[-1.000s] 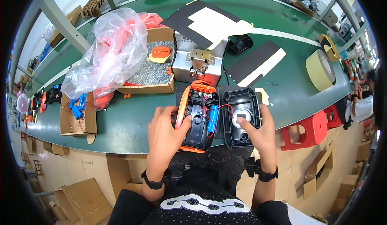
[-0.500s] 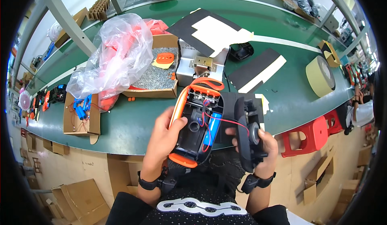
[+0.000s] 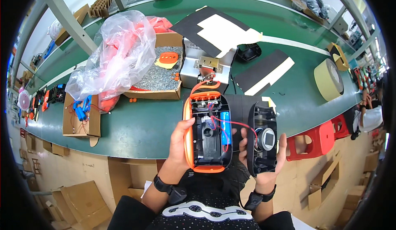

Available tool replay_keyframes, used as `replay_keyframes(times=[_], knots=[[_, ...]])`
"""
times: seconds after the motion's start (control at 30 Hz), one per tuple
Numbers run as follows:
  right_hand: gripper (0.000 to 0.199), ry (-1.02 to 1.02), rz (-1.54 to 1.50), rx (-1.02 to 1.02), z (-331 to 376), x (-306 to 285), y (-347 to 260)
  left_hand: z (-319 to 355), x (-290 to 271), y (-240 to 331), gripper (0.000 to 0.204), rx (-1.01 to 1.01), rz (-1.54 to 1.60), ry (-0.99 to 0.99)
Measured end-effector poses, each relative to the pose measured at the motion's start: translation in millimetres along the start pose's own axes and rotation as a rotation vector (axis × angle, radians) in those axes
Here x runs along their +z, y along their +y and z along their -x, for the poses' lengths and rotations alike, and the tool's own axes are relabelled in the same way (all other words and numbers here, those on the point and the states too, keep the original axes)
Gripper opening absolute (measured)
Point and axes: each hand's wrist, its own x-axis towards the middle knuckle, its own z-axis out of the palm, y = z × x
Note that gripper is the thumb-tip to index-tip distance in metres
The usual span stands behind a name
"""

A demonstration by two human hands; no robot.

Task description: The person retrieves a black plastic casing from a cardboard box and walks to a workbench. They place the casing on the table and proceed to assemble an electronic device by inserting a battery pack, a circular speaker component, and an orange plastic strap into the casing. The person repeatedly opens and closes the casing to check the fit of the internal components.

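The orange-rimmed housing half (image 3: 207, 133) is held open-side up just in front of the near edge of the green surface (image 3: 136, 122), over the person's lap. Its underside and the fingers beneath it are hidden, and the small parts at its top end are too fine to make out. Inside the black shell lie a blue cylindrical cell (image 3: 225, 129) along the right side, a black block at the centre, and red wires (image 3: 241, 126) that run across to the black cover half (image 3: 264, 139). That cover stands tilted on edge just right of the housing, showing a round speaker-like part with a pale square centre.

The left hand (image 3: 178, 145) cups the housing from the left, thumb on the orange rim, its grip closed around the shell. The right hand (image 3: 268, 164) holds the cover from behind and below, fingers spread along its far edge, thumb tucked between the two halves; its grip clasps the cover. Both wrists wear dark bands.

Beyond, on the surface, stand a small metal press fixture (image 3: 206, 67), a cardboard box of screws (image 3: 159, 71) with an orange part on top, a crumpled clear plastic bag (image 3: 115, 54) over orange pieces, black foam sheets (image 3: 264, 69), a roll of tan tape (image 3: 328, 79), and a small carton of blue cells (image 3: 80, 112). A red stool (image 3: 315, 139) is partly cut off behind the cover.
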Motion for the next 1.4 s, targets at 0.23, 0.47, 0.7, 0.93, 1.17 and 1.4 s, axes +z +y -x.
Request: replay_keyframes(times=[0.23, 0.47, 0.7, 0.93, 1.17, 1.4], knots=[[0.091, -0.031, 0.412, -0.088, -3, 17, -5, -24, -22, -20, 0.084, 0.008, -0.065, 0.023], [0.073, 0.058, 1.189, -0.516, -12, 33, 3, -33, 3, -32, 0.074, 0.138, -0.051, -0.075], [0.09, 0.146, 1.509, -0.581, -31, 57, 27, -44, 0, -46, 0.075, 0.322, -0.194, -0.068], [0.093, 0.154, 1.744, -0.65, -40, 53, 33, -47, 5, -55, 0.074, 0.412, -0.152, 0.017], [0.097, 0.098, 2.255, -0.726, -35, 42, 37, -53, -12, -64, 0.072, 0.398, -0.259, 0.024], [0.093, 0.098, 2.476, -0.773, -35, 34, 45, -50, -6, -58, 0.073, 0.431, -0.363, 0.044]])
